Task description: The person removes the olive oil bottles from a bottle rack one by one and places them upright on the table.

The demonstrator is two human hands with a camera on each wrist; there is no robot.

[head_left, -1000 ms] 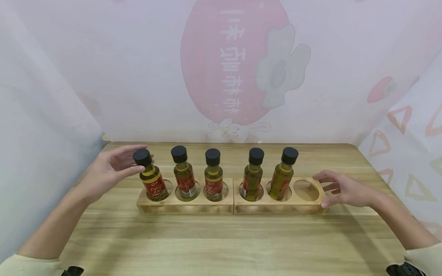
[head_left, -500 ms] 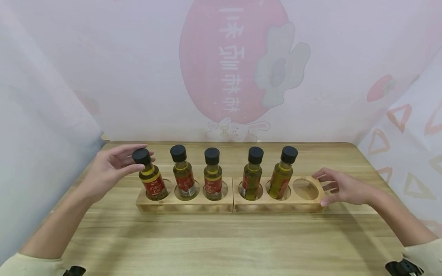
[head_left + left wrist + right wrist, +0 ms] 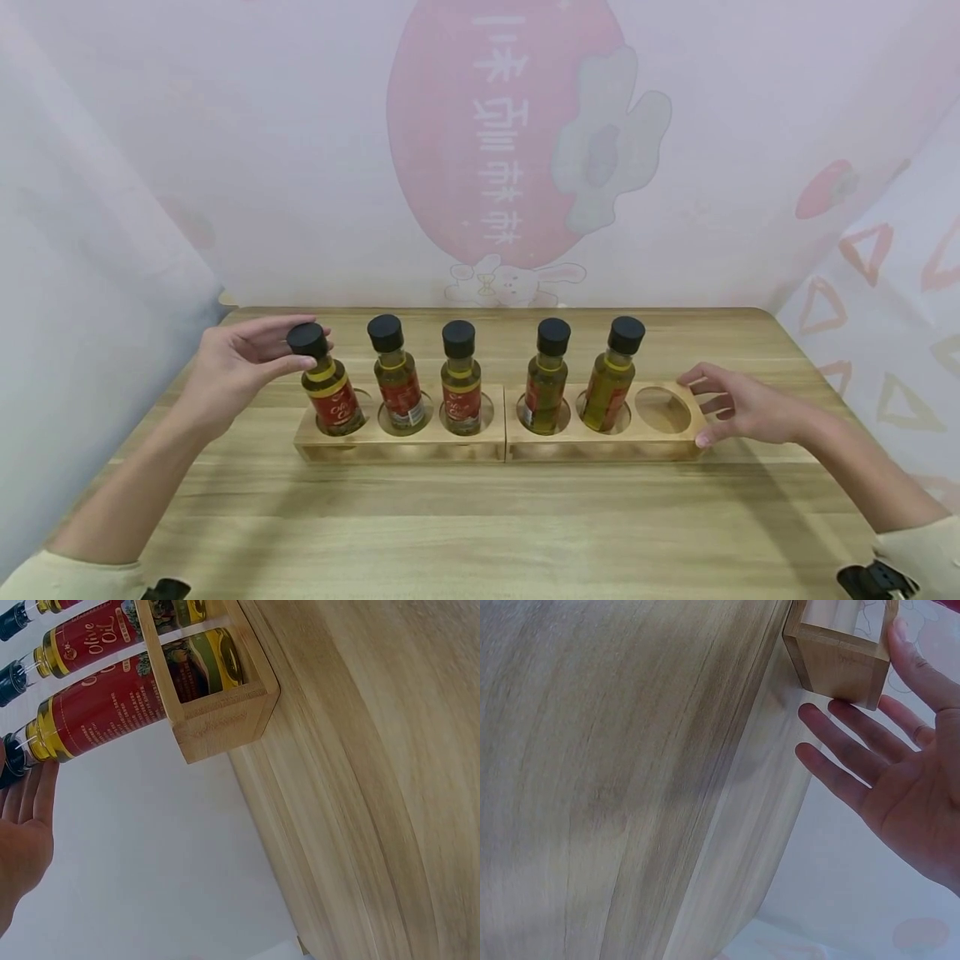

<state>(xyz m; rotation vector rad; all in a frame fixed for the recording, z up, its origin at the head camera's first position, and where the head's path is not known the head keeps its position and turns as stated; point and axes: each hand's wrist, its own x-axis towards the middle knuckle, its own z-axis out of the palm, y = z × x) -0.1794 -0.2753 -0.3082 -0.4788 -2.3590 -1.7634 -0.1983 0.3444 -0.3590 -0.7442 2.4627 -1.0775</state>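
Note:
My left hand (image 3: 232, 367) holds the black cap of the leftmost olive oil bottle (image 3: 335, 404), thumb in front and fingers behind. That bottle stands slightly tilted in the end hole of the left wooden rack (image 3: 405, 452); its red label reads "Olive Oil" in the left wrist view. At the other end, my right hand (image 3: 757, 408) grips the outer end of the right wooden rack (image 3: 607, 452), thumb at the front corner and index finger at the back one. Its other fingers are spread and nearly straight in the right wrist view. The two racks touch end to end.
Two more bottles, a second (image 3: 402, 392) and a third (image 3: 461, 400), stand in the left rack. The right rack holds a fourth bottle (image 3: 546, 396) and a fifth (image 3: 607, 392); its rightmost hole (image 3: 663, 411) has no bottle. A printed curtain (image 3: 300, 167) hangs behind the wooden table (image 3: 480, 533).

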